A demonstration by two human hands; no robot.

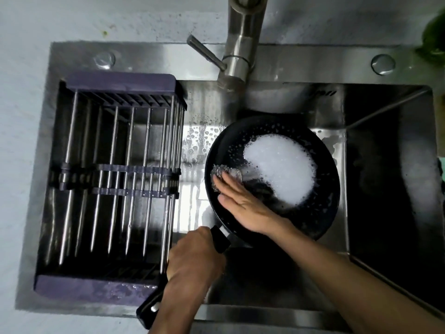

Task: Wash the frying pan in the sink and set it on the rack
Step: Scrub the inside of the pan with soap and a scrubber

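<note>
Our right hand [237, 201] presses a silvery steel-wool scourer [225, 177] flat-fingered inside the black round frying pan [320, 213]; our left hand [195, 257] grips its handle, and suds could make it slip.

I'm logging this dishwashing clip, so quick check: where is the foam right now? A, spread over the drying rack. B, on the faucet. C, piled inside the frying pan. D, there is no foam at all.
C: a white mound of foam sits inside the black frying pan, beside the right hand pressing a steel scourer against the pan, while the left hand grips the handle; the rack shows no foam.
</note>
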